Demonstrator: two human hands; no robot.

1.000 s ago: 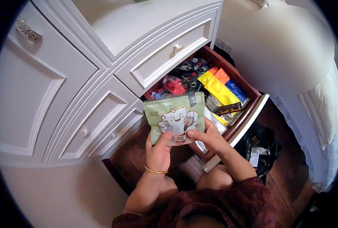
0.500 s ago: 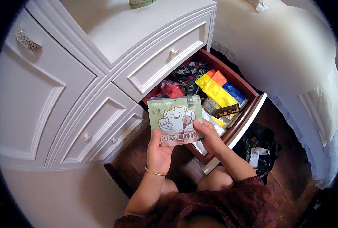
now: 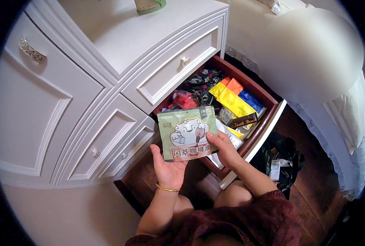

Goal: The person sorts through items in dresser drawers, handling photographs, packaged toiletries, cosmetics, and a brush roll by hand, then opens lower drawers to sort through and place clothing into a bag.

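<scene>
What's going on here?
A person holds a green pouch in the right hand, thumb on its front. The left hand is at its lower edge, thumb clear of it. Beside them, a drawer stands open, holding a yellow packet among other things. A black bag lies on the floor.

This place is a home, and it looks like a bedroom. To the left of the right fingers (image 3: 212, 138) stands a white cabinet (image 3: 104, 102) with panelled fronts and decorated metal handles (image 3: 32, 50). Just beyond these fingers, a drawer (image 3: 261, 92) is open, with bright packets (image 3: 233, 102) and a dark box (image 3: 243, 120) marked "Tooth Brush" inside. Farther to their right is what seems a bed (image 3: 248, 35) with a pale-blue frill (image 3: 331, 141), near a wooden floor (image 3: 305, 197)
</scene>
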